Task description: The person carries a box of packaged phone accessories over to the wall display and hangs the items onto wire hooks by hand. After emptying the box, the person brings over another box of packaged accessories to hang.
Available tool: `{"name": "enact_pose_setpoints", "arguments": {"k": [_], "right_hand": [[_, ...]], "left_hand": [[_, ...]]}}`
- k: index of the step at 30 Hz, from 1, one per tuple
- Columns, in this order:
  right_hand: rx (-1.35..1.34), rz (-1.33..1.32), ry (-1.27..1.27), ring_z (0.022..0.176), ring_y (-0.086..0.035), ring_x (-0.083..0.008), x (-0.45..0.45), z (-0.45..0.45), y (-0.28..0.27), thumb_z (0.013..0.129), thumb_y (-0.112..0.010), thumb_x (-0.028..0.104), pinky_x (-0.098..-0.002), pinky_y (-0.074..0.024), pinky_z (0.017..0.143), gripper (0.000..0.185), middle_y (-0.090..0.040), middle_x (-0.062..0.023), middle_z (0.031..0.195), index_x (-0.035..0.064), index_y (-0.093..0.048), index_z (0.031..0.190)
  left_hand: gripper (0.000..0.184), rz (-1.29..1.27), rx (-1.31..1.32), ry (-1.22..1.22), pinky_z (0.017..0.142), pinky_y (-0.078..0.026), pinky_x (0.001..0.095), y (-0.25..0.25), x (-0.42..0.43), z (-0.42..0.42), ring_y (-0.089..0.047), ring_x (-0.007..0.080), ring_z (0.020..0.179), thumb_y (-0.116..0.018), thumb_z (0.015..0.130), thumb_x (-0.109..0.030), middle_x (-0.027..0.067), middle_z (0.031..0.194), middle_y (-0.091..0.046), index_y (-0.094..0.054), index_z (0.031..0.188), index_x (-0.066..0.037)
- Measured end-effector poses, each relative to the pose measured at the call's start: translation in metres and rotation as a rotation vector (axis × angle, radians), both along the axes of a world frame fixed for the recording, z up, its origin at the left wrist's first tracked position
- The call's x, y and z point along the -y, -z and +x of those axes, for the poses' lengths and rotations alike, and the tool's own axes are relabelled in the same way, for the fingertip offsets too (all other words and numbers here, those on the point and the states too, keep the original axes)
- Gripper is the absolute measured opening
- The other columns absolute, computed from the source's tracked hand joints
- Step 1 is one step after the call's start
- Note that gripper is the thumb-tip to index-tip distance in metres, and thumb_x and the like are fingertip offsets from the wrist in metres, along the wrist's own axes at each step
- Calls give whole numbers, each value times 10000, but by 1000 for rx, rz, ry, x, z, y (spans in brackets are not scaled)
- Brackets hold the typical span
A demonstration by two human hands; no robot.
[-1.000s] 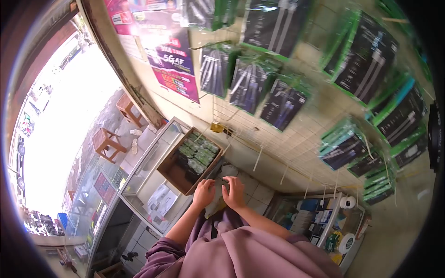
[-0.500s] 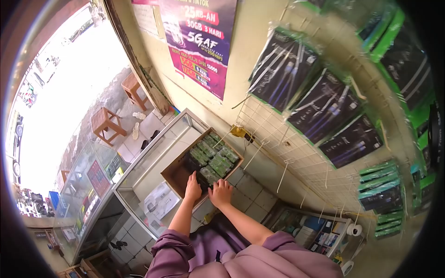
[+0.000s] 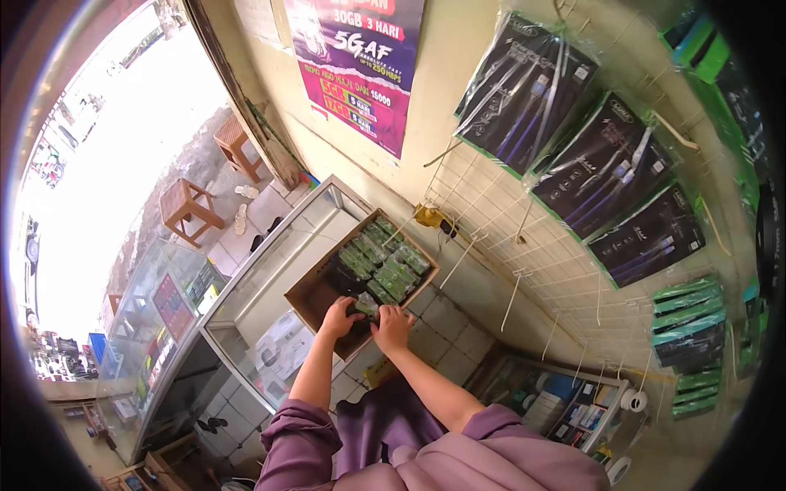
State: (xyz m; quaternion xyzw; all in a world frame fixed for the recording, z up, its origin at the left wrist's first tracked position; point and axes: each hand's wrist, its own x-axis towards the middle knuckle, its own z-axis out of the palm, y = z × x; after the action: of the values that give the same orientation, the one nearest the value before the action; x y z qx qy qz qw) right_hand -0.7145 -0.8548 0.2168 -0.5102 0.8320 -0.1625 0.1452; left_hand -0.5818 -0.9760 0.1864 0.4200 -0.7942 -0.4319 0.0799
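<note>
An open cardboard box (image 3: 304,293) sits tilted on the glass display case. Rows of green, plastic-wrapped packets (image 3: 398,278) fill its far side, and its left part shows bare brown cardboard. My left hand (image 3: 338,317) is inside the near end, with fingers curled on a small green-and-black packet (image 3: 363,308). On the other side of that packet is my right hand (image 3: 392,327), its fingers bent and closed on the packet's near right end. My fingers hide part of the packet.
The glass display case (image 3: 270,237) holds up the box, with a printed white package (image 3: 282,352) beside it. To the right, a wire grid (image 3: 491,204) has protruding hooks and hanging cable packs (image 3: 606,168). A yellow-and-black item (image 3: 434,219) is near the box's far corner. Plastic stools (image 3: 190,211) stand outside.
Both hands have closed on a packet at the box's near end, which now sits raised between them. The view has shifted slightly, and the packets at that end look rearranged.
</note>
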Motion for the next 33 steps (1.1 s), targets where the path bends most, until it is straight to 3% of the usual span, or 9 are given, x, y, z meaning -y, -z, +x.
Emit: {"name": "enact_pose_setpoints", "arguments": {"k": [5, 7, 11, 15, 18, 22, 24, 28, 33], "right_hand": [[208, -275, 109, 995, -579, -288, -11, -16, -43, 744, -800, 178, -494, -375, 906, 336, -579, -93, 1047, 101, -562, 968], [416, -584, 76, 952, -607, -268, -18, -30, -73, 770, -807, 158, -431, -465, 853, 421, -579, -99, 1062, 77, -553, 1097], [600, -711, 251, 856, -630, -151, -46, -46, -151, 841, -791, 156, -311, -536, 753, 636, -589, -113, 1088, 62, -414, 1345], [744, -822, 138, 885, -631, -151, -80, -66, -225, 893, -731, 95, -300, -524, 767, 709, -607, -113, 1078, 91, -327, 1477], [874, -788, -7, 894, -622, -134, -98, -84, -277, 867, -735, 58, -272, -519, 753, 703, -627, -73, 1071, 121, -391, 1477], [762, -670, -237, 913, -586, -96, -112, -114, -327, 841, -741, 24, -238, -493, 725, 695, -634, -26, 1102, 124, -444, 1461], [929, -612, -249, 914, -552, -68, -116, -120, -343, 806, -778, 48, -208, -465, 697, 633, -622, 15, 1159, 126, -547, 1389], [839, -615, -196, 887, -550, -62, -111, -129, -342, 775, -823, 114, -193, -449, 679, 577, -600, 3, 1243, 128, -620, 1314], [454, -724, -128, 866, -579, -118, -85, -113, -329, 713, -889, 251, -228, -483, 674, 554, -588, -29, 1068, 51, -682, 1187]], "left_hand": [[371, 61, -196, -91, 805, -495, 379, -73, -19, -7, -650, 292, 879, -801, 784, -204, 142, 941, -689, -634, 1066, -30], [293, 121, -345, -120, 775, -486, 332, -105, -30, -15, -623, 180, 843, -764, 827, -149, 90, 916, -687, -628, 1059, -33], [252, 305, -571, -182, 761, -481, 284, -178, -53, -39, -600, 103, 875, -718, 884, -91, 34, 963, -664, -596, 1097, -35], [401, 314, -821, -146, 776, -501, 277, -249, -82, -63, -615, 138, 922, -662, 903, 19, 89, 1055, -605, -419, 1214, -55], [447, 449, -886, -268, 778, -525, 289, -335, -118, -68, -622, 146, 941, -661, 897, 30, 125, 1160, -566, -374, 1227, -66], [441, 332, -861, 79, 790, -536, 283, -362, -118, -66, -633, 150, 987, -632, 897, 68, 122, 1243, -556, -436, 1260, -86], [412, 376, -748, 123, 843, -526, 288, -377, -114, -63, -623, 144, 1044, -627, 896, 78, 83, 1212, -604, -516, 1260, -80], [412, 339, -791, 175, 913, -502, 299, -383, -104, -72, -610, 125, 1077, -644, 874, 83, 58, 1175, -640, -585, 1256, -59], [490, 205, -844, 185, 920, -500, 293, -379, -86, -78, -601, 127, 1100, -667, 841, 89, 61, 1181, -639, -580, 1300, -58]]}}
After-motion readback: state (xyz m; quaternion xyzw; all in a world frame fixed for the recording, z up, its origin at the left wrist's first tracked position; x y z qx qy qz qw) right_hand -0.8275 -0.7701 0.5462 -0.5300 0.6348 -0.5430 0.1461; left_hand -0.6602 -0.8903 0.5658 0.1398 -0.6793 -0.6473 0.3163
